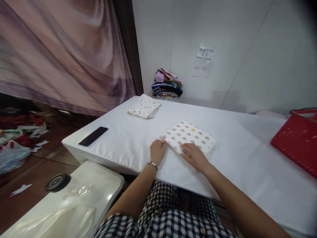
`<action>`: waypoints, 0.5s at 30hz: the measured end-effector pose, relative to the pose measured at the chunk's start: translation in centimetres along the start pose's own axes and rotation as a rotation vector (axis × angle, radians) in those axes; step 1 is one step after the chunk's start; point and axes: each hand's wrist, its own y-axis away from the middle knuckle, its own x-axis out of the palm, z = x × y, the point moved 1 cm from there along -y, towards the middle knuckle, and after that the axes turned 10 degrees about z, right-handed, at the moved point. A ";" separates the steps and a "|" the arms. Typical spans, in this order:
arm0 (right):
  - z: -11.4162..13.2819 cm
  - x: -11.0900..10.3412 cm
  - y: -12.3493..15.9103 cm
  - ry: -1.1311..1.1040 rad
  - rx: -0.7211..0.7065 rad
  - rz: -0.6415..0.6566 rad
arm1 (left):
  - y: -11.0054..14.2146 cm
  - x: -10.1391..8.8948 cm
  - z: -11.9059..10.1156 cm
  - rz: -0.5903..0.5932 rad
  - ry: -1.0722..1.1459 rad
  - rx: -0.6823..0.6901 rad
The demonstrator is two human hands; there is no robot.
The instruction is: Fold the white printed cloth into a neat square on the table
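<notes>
White cloth covers our desk (119,145) beside a pale wall (235,39), where a paper note (201,68) reads "45-50." Before us, at the near edge, lies a folded cream fabric (192,132) printed with grey motifs. Our left hand (158,150), fingers curled, touches its left corner; we cannot tell whether it pinches the cloth. Our right hand (195,156) rests on the near side, fingers slightly bent and partly extended over the print; whether it grips the edge, we cannot tell. Beyond lies a second folded fabric (143,106), with a black smartphone (93,136) to the left, a red basket (297,142) at far right, and stacked textiles (167,87) against the wall.
</notes>
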 end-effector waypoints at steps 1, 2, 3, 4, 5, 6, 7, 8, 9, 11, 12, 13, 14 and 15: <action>-0.1 0.3 -0.2 0.010 -0.001 0.012 | 0.0 -0.1 0.0 0.003 0.004 -0.010; -0.3 0.6 -0.4 0.007 0.002 0.012 | -0.1 -0.1 0.1 0.001 0.012 -0.017; -0.5 0.9 -0.4 -0.004 0.007 0.000 | -0.2 -0.2 0.2 -0.005 0.023 -0.022; -0.8 1.1 -0.5 -0.018 0.014 -0.022 | -0.4 -0.4 0.3 -0.015 0.034 -0.028; -1.0 1.3 -0.5 -0.031 0.019 -0.042 | -0.7 -0.5 0.4 -0.028 0.042 -0.036; -1.2 1.4 -0.4 -0.044 0.019 -0.055 | -1.0 -0.7 0.5 -0.043 0.044 -0.048; -1.3 1.5 -0.4 -0.057 0.019 -0.060 | -1.3 -0.9 0.6 -0.054 0.040 -0.060; -1.3 1.6 -0.3 -0.071 0.022 -0.062 | -1.5 -1.0 0.7 -0.061 0.030 -0.075; -1.3 1.6 -0.3 -0.089 0.029 -0.064 | -1.8 -1.1 0.8 -0.061 0.016 -0.089; -1.2 1.5 -0.3 -0.132 0.041 -0.070 | -2.1 -1.1 1.0 -0.043 -0.013 -0.096; -1.2 1.4 -0.3 -0.151 0.043 -0.075 | -2.1 -1.0 1.0 -0.030 -0.025 -0.091; -1.1 1.3 -0.3 -0.167 0.042 -0.080 | -2.2 -0.9 1.1 -0.022 -0.030 -0.083; -1.0 1.2 -0.3 -0.181 0.041 -0.085 | -2.2 -0.8 1.2 -0.022 -0.029 -0.076; -0.9 1.0 -0.3 -0.193 0.041 -0.084 | -2.2 -0.7 1.2 -0.025 -0.026 -0.070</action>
